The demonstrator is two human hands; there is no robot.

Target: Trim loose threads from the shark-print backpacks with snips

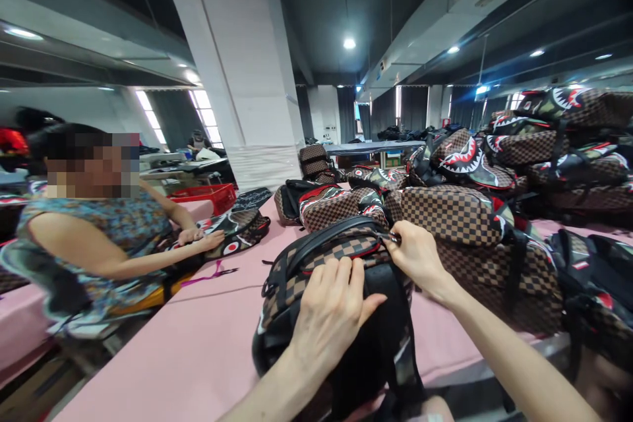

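Note:
A brown-and-black checkered backpack (341, 250) with black straps lies in front of me on the pink-covered table (198, 356). Bent fingers of my left hand (329, 310) grip its top edge beside the red-trimmed zipper (368, 248), the thumb sticking out to the right. My right hand (415, 256) is closed in a pinch at the right end of that zipper, on a small dark zipper pull (394, 237). The fingertips of both hands are partly hidden.
Checkered backpacks with shark-mouth prints (465, 161) are piled behind and to the right. At the left, a seated co-worker (99, 231) has both hands on another bag (242, 231). Purple-handled snips (217, 271) lie near the table's left edge. A white pillar (242, 79) rises behind.

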